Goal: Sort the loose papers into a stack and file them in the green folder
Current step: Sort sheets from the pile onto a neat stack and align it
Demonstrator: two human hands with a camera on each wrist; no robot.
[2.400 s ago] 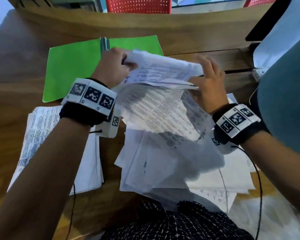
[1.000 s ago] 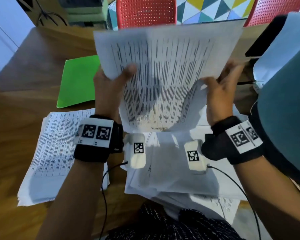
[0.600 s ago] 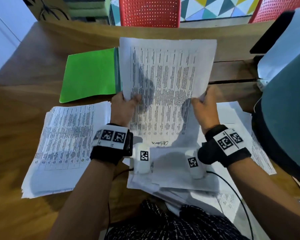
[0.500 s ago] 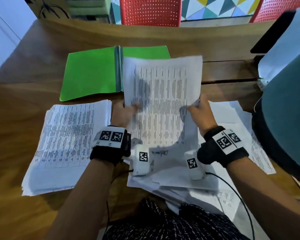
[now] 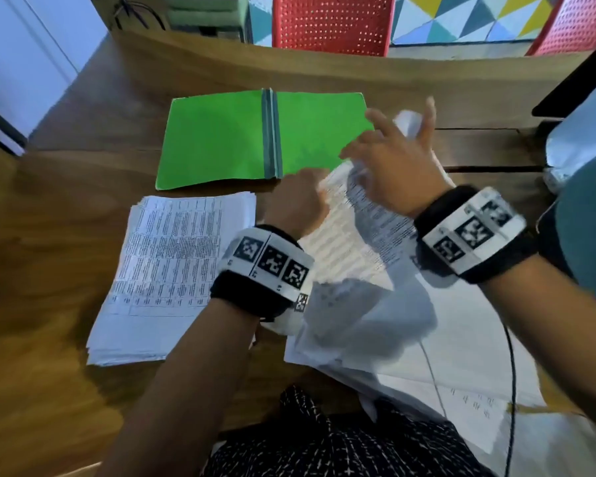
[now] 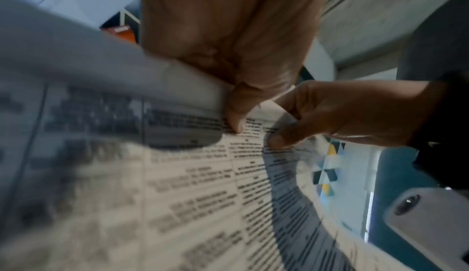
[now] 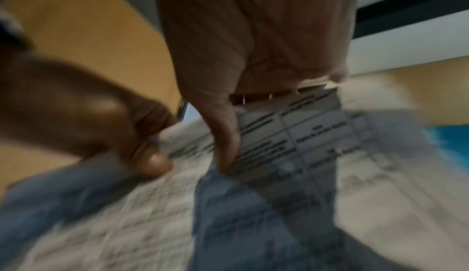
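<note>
The green folder [image 5: 221, 139] lies open on the wooden desk, past my hands. A squared stack of printed papers [image 5: 172, 266] sits left of my left arm. Loose papers [image 5: 461, 339] spread under and to the right of my wrists. Between my hands is one printed sheet [image 5: 348, 242], curled and blurred, just above the loose pile. My left hand [image 5: 301, 197] pinches its edge, thumb on the print [image 6: 236, 121]. My right hand [image 5: 389, 156] pinches the same sheet close by, thumb on top [image 7: 225, 155], its other fingers spread toward the folder's right leaf.
A raised wooden ledge [image 5: 324, 67] runs behind the folder, with red chairs [image 5: 331, 22] beyond it. A teal and white object [image 5: 585, 173] stands at the right edge. Wrist-camera cables [image 5: 511, 390] trail over the loose papers. Bare desk lies to the left of the stack.
The sheet was held up flat with hands apart; now it is lower and curled, with both hands close together near its top. My right hand moved left toward my left hand.
</note>
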